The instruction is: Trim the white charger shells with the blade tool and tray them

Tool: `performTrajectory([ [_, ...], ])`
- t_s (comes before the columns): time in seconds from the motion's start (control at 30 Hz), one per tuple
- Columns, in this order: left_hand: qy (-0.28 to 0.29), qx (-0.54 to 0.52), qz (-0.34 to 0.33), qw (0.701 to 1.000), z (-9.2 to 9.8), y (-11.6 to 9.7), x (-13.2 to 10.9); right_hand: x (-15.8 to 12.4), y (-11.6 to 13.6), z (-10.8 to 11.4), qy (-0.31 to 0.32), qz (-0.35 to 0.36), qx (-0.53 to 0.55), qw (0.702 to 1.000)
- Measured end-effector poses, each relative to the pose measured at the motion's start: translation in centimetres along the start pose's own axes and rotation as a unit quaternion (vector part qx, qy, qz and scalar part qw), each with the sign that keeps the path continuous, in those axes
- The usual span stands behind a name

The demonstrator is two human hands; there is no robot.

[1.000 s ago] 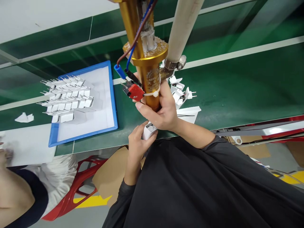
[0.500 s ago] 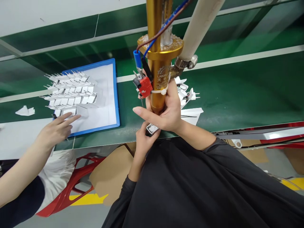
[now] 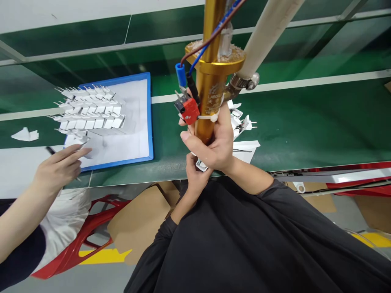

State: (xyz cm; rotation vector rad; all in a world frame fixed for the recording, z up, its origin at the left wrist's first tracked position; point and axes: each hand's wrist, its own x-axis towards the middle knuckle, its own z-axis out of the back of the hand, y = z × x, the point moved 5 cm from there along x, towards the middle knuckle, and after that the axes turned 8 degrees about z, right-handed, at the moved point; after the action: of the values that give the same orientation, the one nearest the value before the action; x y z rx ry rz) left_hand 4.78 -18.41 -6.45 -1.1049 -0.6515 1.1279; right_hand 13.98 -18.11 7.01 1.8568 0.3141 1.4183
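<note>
My right hand is wrapped round the lower barrel of a gold metal hand tool. A red switch with blue and brown wires is tied to its side, and a hose is clamped to it. Just below, my left hand grips a small white plug housing near the table edge. The tool's lower end is hidden by my right hand, so I cannot tell whether it touches the housing. Behind my right wrist lie loose white plug parts.
On the green table, a blue-edged tray to the left bears rows of white plugs. A co-worker's hand reaches over its near corner. White scrap lies at far left; a red chair stands below.
The view has shifted slightly. My left hand and the housing sit a little closer under my right hand. The co-worker's hand has drawn a bit left, and the near plug on the tray has changed position.
</note>
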Motion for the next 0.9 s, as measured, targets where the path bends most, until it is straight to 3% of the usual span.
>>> performTrajectory([
  [0.37, 0.001, -0.012, -0.001, 1.0, -0.7, 0.5, -0.1, 0.0, -0.4, 0.3, -0.01, -0.002, 0.035, 0.999],
  [0.53, -0.011, -0.017, -0.019, 1.0, -0.6, 0.2, 0.0, 0.0, -0.2, 0.8, 0.005, -0.058, -0.036, 0.998],
  [0.6, -0.015, -0.025, -0.046, 0.999, -0.3, -0.3, 0.0, 0.0, -0.3, 0.8, 0.021, -0.063, -0.019, 0.998],
  [0.67, -0.021, -0.015, -0.067, 0.997, 0.2, -0.7, 0.1, 0.0, -0.4, 0.8, 0.027, -0.034, 0.035, 0.998],
  [0.77, -0.025, 0.026, -0.047, 0.998, 1.5, -0.3, 1.0, -0.1, -0.9, 1.1, 0.015, 0.001, 0.104, 0.994],
  [0.9, -0.031, 0.081, -0.004, 0.996, 4.6, 1.0, 1.7, -0.6, -1.9, 2.9, -0.035, -0.052, 0.11, 0.992],
])
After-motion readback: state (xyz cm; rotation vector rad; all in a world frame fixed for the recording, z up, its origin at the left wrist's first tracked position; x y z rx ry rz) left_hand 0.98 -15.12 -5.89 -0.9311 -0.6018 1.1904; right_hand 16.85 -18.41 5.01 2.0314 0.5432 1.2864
